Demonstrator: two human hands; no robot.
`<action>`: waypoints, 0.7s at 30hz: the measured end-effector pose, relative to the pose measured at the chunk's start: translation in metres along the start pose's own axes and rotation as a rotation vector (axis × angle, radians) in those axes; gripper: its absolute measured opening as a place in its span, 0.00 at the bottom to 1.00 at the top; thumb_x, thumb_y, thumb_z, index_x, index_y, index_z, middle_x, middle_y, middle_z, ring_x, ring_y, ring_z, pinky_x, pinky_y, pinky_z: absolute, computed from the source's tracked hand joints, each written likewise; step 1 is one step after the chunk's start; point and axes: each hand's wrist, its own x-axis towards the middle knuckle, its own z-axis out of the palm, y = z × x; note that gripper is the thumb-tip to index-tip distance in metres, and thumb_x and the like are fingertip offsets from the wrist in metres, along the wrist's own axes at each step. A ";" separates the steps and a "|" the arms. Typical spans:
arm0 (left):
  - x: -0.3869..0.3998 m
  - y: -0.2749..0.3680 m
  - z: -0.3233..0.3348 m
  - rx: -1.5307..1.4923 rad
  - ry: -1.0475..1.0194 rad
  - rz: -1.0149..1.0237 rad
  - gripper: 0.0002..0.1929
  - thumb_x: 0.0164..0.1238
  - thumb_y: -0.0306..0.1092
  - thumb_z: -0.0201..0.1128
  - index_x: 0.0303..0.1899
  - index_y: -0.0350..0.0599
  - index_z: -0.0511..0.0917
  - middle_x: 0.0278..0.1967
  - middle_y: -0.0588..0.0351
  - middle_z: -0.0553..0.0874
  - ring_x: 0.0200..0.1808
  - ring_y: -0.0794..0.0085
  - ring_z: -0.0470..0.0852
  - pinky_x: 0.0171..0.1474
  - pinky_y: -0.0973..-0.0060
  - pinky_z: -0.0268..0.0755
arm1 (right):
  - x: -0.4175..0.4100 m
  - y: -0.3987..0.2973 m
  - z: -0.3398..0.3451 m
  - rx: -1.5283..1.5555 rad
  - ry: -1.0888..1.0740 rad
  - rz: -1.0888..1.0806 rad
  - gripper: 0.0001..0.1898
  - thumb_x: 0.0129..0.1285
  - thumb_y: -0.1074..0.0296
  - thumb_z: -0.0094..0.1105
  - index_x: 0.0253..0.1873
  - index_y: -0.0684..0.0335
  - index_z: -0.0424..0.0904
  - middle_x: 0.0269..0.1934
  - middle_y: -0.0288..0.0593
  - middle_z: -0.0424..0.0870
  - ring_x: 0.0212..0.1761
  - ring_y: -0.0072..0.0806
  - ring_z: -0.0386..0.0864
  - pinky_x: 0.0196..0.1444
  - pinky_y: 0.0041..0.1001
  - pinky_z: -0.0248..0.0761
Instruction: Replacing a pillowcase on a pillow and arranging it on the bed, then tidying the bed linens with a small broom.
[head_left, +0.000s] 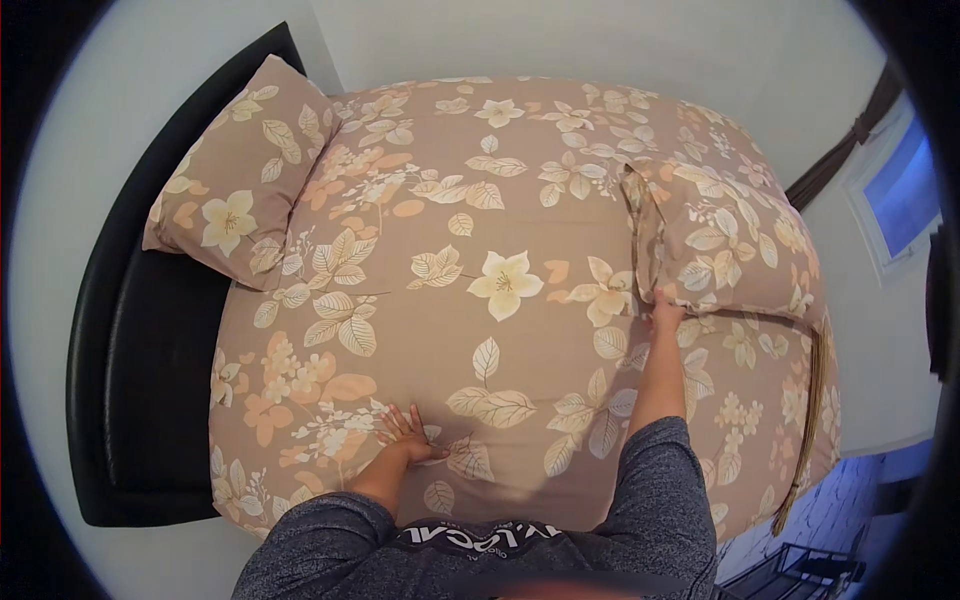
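Observation:
A brown floral fitted sheet (420, 330) covers the mattress before me. My left hand (407, 435) rests on it with fingers spread, near the bed's front edge. My right hand (664, 311) grips the near corner of a matching floral pillow (735, 232) that lies towards the bed's right end; part of the fingers is hidden by the fabric. A second floral pillow (247, 172) leans by the headboard at the upper left, away from both hands.
A black padded headboard (165, 360) borders the bed at left. A bundle of thin straw-like bristles (808, 435) lies at the right end. Beyond are a window (900, 187) with a tied brown curtain (847, 154) and a black metal rack (787, 574).

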 end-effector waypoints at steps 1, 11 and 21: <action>0.001 -0.006 0.002 -0.003 -0.016 -0.020 0.65 0.37 0.68 0.61 0.61 0.46 0.18 0.57 0.33 0.14 0.57 0.35 0.11 0.53 0.33 0.21 | 0.003 -0.014 0.004 0.061 -0.238 0.236 0.32 0.50 0.52 0.60 0.52 0.72 0.63 0.40 0.52 0.75 0.33 0.36 0.75 0.25 0.30 0.69; 0.016 -0.012 0.005 -0.026 -0.018 0.062 0.63 0.39 0.67 0.59 0.61 0.47 0.18 0.57 0.34 0.13 0.57 0.37 0.09 0.54 0.35 0.18 | 0.022 -0.061 -0.069 0.044 -0.264 0.293 0.05 0.56 0.69 0.46 0.32 0.62 0.68 0.11 0.37 0.63 0.05 0.26 0.59 0.06 0.25 0.51; -0.015 -0.033 0.009 -0.145 0.195 0.181 0.58 0.41 0.64 0.61 0.63 0.59 0.23 0.59 0.39 0.14 0.60 0.42 0.12 0.55 0.36 0.18 | -0.047 -0.301 -0.259 0.787 -0.648 -0.098 0.07 0.55 0.75 0.46 0.37 0.66 0.74 0.29 0.33 0.75 0.29 0.17 0.71 0.31 0.18 0.65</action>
